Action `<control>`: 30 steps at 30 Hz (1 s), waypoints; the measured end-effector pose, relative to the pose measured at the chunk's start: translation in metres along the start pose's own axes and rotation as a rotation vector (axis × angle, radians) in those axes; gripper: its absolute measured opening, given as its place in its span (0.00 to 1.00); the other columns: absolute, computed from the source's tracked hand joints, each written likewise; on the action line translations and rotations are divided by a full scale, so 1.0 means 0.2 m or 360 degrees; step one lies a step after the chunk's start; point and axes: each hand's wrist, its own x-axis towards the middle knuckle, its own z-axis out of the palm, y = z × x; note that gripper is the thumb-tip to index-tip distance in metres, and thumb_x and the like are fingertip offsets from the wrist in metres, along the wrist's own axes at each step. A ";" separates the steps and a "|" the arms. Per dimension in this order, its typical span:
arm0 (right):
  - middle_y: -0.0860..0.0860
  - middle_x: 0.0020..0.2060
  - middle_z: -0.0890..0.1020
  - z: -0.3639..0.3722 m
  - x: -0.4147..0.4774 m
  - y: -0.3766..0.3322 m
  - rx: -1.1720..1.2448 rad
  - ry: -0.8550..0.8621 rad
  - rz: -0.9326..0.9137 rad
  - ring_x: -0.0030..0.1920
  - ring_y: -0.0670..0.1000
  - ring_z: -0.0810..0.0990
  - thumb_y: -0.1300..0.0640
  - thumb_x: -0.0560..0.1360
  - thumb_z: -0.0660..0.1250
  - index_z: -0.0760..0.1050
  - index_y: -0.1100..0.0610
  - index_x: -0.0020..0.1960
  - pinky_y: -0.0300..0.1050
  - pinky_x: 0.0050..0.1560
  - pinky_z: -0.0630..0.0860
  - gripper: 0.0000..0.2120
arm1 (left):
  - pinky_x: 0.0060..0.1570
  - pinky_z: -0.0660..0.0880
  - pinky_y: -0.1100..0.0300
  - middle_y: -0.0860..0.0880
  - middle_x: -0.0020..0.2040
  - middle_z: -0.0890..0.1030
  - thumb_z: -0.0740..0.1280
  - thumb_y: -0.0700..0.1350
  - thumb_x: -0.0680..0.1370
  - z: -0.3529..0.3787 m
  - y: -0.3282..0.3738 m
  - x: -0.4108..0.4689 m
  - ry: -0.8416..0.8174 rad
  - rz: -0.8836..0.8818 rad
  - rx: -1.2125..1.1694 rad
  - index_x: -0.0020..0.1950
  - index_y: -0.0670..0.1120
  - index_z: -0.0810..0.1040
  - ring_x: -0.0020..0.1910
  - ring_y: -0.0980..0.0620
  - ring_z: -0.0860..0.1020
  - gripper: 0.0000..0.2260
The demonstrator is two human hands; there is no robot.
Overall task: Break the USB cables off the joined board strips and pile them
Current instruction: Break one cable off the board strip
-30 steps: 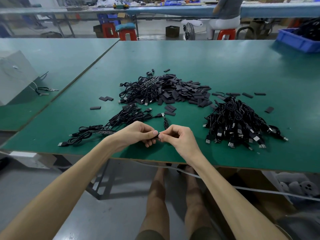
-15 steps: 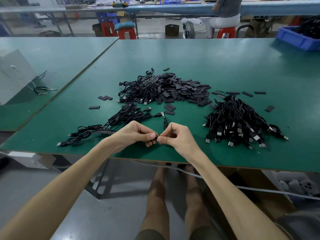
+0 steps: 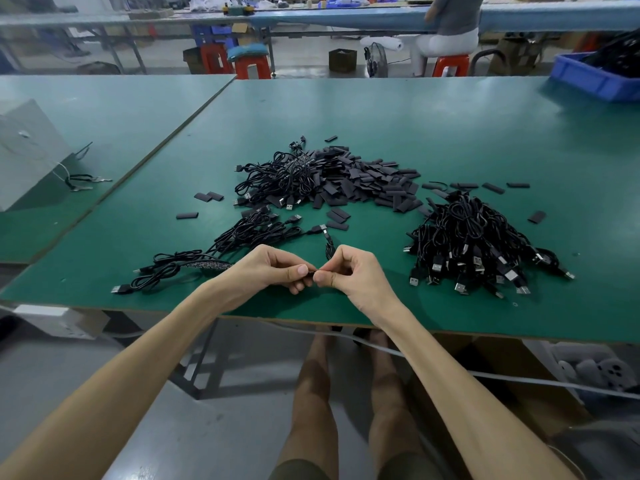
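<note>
My left hand (image 3: 273, 268) and my right hand (image 3: 349, 271) meet thumb to thumb near the table's front edge, both pinching a small black board strip (image 3: 311, 273) between fingertips. A black cable (image 3: 328, 244) rises from the strip behind my right hand. A joined strip with several cables (image 3: 207, 265) lies left of my left hand. A pile of separated USB cables (image 3: 474, 247) sits to the right. Further back lies a heap of black board pieces (image 3: 367, 181) mixed with tangled cables (image 3: 277, 178).
The green table (image 3: 415, 126) carries stray black pieces (image 3: 187, 215). A blue bin (image 3: 595, 77) stands at the far right corner. A white box (image 3: 27, 154) sits on the left table. A seated person (image 3: 450, 26) and red stools (image 3: 249, 64) are behind.
My hands have drawn slightly closer together on the strip and the thumbs now nearly touch. The piles have not moved.
</note>
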 end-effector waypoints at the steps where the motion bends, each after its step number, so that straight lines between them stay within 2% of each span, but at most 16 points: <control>1: 0.57 0.38 0.86 0.00 0.00 0.00 0.0042 0.0018 -0.0004 0.41 0.61 0.84 0.59 0.70 0.81 0.79 0.57 0.40 0.61 0.51 0.81 0.10 | 0.49 0.79 0.62 0.40 0.51 0.85 0.71 0.46 0.79 -0.01 0.00 -0.01 -0.0046 0.0002 -0.0074 0.60 0.41 0.84 0.45 0.51 0.82 0.13; 3: 0.57 0.38 0.87 -0.01 -0.01 -0.01 0.0158 0.0034 -0.0016 0.43 0.60 0.85 0.57 0.69 0.81 0.79 0.53 0.39 0.60 0.53 0.81 0.10 | 0.54 0.79 0.60 0.38 0.57 0.84 0.69 0.48 0.80 -0.02 0.00 -0.02 -0.0118 0.0030 -0.0227 0.65 0.40 0.81 0.50 0.49 0.83 0.17; 5: 0.54 0.37 0.87 -0.01 -0.01 -0.02 0.0264 0.0012 -0.0021 0.41 0.52 0.86 0.53 0.66 0.80 0.80 0.49 0.36 0.53 0.52 0.82 0.09 | 0.56 0.80 0.59 0.36 0.61 0.82 0.69 0.50 0.80 -0.02 0.00 -0.03 -0.0196 0.0058 -0.0301 0.68 0.39 0.79 0.55 0.47 0.83 0.20; 7: 0.53 0.37 0.87 -0.02 -0.01 -0.02 0.0338 -0.0014 -0.0015 0.41 0.50 0.86 0.52 0.65 0.80 0.81 0.47 0.35 0.47 0.50 0.81 0.08 | 0.55 0.80 0.58 0.36 0.64 0.81 0.69 0.51 0.80 -0.03 0.00 -0.04 -0.0258 0.0063 -0.0313 0.69 0.39 0.78 0.58 0.44 0.83 0.21; 12: 0.54 0.35 0.86 -0.03 -0.01 -0.01 0.0368 -0.0085 0.0023 0.39 0.52 0.83 0.54 0.64 0.80 0.80 0.49 0.34 0.47 0.48 0.79 0.08 | 0.53 0.81 0.58 0.36 0.60 0.82 0.74 0.52 0.75 -0.03 0.00 -0.03 -0.0276 -0.0002 -0.0305 0.66 0.40 0.80 0.58 0.41 0.83 0.24; 15: 0.49 0.32 0.84 -0.03 0.00 0.00 0.0337 -0.0134 0.0031 0.34 0.44 0.78 0.59 0.67 0.80 0.78 0.53 0.35 0.37 0.40 0.75 0.11 | 0.52 0.82 0.57 0.35 0.58 0.83 0.76 0.54 0.72 -0.02 0.01 -0.03 -0.0275 -0.0015 -0.0313 0.64 0.40 0.82 0.56 0.40 0.84 0.26; 17: 0.47 0.30 0.82 -0.03 0.01 0.01 0.0322 -0.0149 0.0041 0.32 0.42 0.76 0.65 0.69 0.79 0.77 0.55 0.35 0.34 0.38 0.74 0.13 | 0.51 0.82 0.57 0.35 0.57 0.83 0.77 0.53 0.71 -0.01 0.02 -0.03 -0.0290 -0.0020 -0.0298 0.63 0.40 0.82 0.55 0.39 0.84 0.25; 21: 0.49 0.31 0.83 -0.03 0.01 0.01 0.0316 -0.0151 0.0030 0.33 0.43 0.78 0.67 0.70 0.78 0.77 0.55 0.36 0.35 0.39 0.75 0.13 | 0.51 0.82 0.58 0.35 0.57 0.83 0.76 0.53 0.73 0.00 0.03 -0.04 -0.0259 -0.0004 -0.0304 0.63 0.40 0.82 0.55 0.40 0.84 0.24; 25: 0.55 0.35 0.87 -0.03 0.00 0.00 0.0423 -0.0045 -0.0004 0.38 0.49 0.86 0.60 0.67 0.80 0.78 0.56 0.37 0.38 0.44 0.80 0.10 | 0.52 0.81 0.59 0.35 0.57 0.83 0.69 0.48 0.79 0.02 0.02 -0.04 -0.0167 0.0029 -0.0323 0.63 0.40 0.82 0.53 0.44 0.85 0.17; 27: 0.55 0.35 0.87 -0.02 0.00 0.01 0.0441 -0.0007 -0.0009 0.38 0.50 0.86 0.57 0.65 0.80 0.79 0.56 0.38 0.39 0.44 0.80 0.10 | 0.51 0.81 0.59 0.35 0.55 0.84 0.65 0.44 0.82 0.03 0.01 -0.03 -0.0098 0.0038 -0.0293 0.62 0.39 0.82 0.50 0.45 0.84 0.13; 30: 0.55 0.35 0.86 -0.02 -0.01 0.01 0.0449 -0.0031 0.0000 0.38 0.49 0.86 0.56 0.65 0.80 0.78 0.58 0.39 0.38 0.44 0.80 0.11 | 0.50 0.81 0.59 0.35 0.53 0.84 0.64 0.42 0.83 0.05 0.01 -0.03 -0.0059 0.0046 -0.0206 0.60 0.37 0.83 0.47 0.46 0.83 0.12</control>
